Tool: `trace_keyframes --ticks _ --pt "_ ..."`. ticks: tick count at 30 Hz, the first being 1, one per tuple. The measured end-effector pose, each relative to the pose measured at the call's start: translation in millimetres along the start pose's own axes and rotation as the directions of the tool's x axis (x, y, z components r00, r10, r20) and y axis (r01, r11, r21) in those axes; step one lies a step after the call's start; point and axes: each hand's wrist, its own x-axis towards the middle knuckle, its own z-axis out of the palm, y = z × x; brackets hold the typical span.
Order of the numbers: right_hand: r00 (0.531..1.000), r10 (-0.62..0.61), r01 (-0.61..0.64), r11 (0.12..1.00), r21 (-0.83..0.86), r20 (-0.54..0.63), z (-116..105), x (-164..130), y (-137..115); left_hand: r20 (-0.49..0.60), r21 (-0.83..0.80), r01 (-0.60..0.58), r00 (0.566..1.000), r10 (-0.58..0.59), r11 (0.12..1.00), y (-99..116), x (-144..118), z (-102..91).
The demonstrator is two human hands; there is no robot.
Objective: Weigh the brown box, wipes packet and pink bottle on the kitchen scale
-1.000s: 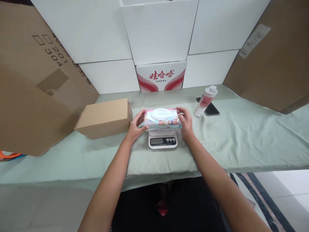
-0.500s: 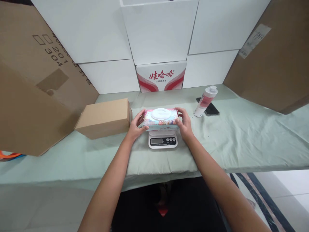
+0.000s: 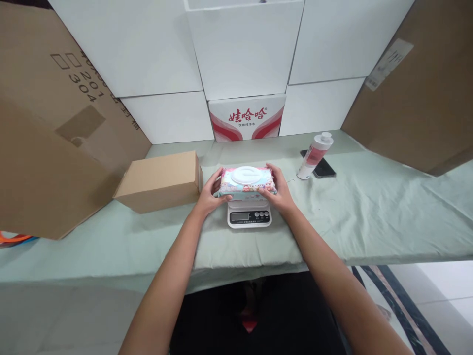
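A pack of wet wipes point(image 3: 246, 181) with a white oval lid and pink printed wrap lies on top of a small white kitchen scale point(image 3: 249, 215). My left hand point(image 3: 209, 193) grips the pack's left end. My right hand point(image 3: 278, 192) holds its right end, fingers curled under the front right corner. The scale's display and buttons face me, below the pack.
A small brown cardboard box point(image 3: 160, 180) sits just left of the scale. A white and pink bottle point(image 3: 314, 155) leans on a black phone point(image 3: 320, 165) to the right. Large cardboard sheets stand at both sides, white boxes behind. The table has a pale green cloth point(image 3: 369, 212).
My right hand has slid from the pack's right end toward its front right corner. The pack has settled slightly lower on the scale. My left hand stays in place.
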Motion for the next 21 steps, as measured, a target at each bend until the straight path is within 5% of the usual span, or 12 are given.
trace_keyframes --ticks 13,16,21 --pt "0.989 0.084 -0.068 0.989 0.133 -0.122 -8.1 -14.5 -10.6 -0.011 -0.011 -0.041 0.999 0.041 0.999 13.6 -5.6 14.6" --pt "0.976 0.059 -0.032 0.991 0.130 -0.210 -45.5 -47.1 -29.6 0.091 0.014 -0.098 0.991 0.096 0.995 36.0 -14.2 50.2" --pt "0.936 0.119 -0.133 0.991 -0.019 -0.332 -150.3 -108.5 -48.2 0.357 0.031 -0.232 0.911 0.206 0.972 63.4 -13.2 155.6"
